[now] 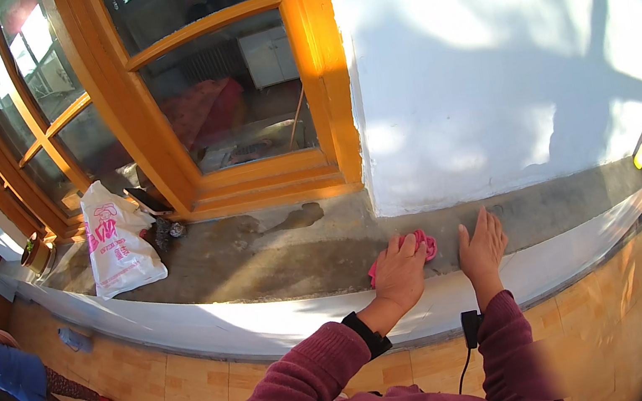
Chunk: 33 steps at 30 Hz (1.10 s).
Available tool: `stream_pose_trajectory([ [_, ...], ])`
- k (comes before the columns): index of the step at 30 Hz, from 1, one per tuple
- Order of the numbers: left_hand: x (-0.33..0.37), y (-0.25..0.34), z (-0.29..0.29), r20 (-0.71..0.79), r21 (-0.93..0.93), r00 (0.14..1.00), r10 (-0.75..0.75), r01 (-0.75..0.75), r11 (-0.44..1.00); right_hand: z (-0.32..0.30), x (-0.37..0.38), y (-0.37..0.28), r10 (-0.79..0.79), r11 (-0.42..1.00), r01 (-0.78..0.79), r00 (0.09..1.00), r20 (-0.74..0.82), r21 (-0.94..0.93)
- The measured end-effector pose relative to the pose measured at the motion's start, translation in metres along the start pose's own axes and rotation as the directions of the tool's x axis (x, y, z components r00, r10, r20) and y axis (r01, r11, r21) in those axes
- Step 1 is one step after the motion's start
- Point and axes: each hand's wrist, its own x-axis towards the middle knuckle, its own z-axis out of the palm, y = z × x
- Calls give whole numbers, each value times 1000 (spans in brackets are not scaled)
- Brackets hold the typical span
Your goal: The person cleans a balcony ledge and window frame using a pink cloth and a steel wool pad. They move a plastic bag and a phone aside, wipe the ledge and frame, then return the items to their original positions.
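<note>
My left hand (400, 274) presses a bunched pink cloth (428, 244) onto the grey concrete ledge (332, 266) below the window. Cloth shows on both sides of the fingers; the rest is hidden under the palm. A short way to the right, my right hand (483, 248) lies against the ledge with its fingers stretched out and nothing in it. Dark damp patches (298, 217) mark the concrete left of my hands. Both forearms wear maroon sleeves, with a black band on each wrist.
A white plastic bag with pink print (120, 242) stands on the ledge at left, beside dark items (165, 231) and a potted plant (34, 253). Orange window frames (251, 187) and a white wall (472, 90) rise behind. Another person (14, 371) stands on the tiled floor at far left.
</note>
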Motion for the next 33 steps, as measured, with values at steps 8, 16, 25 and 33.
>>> stream_pose_trajectory([
  [8,-46,-194,-76,2,188,986,-166,162,969,-2,6,1,25,995,-14,994,105,-104],
  [16,-65,-393,-118,-93,351,620,-779,753,557,-8,8,-3,-80,994,86,992,94,-62],
  [25,37,-217,-61,158,184,697,-700,675,714,-5,7,-2,-100,989,108,992,82,-97],
  [33,92,-116,-17,291,162,827,-481,453,877,-6,7,-1,-104,992,107,993,60,-59],
])
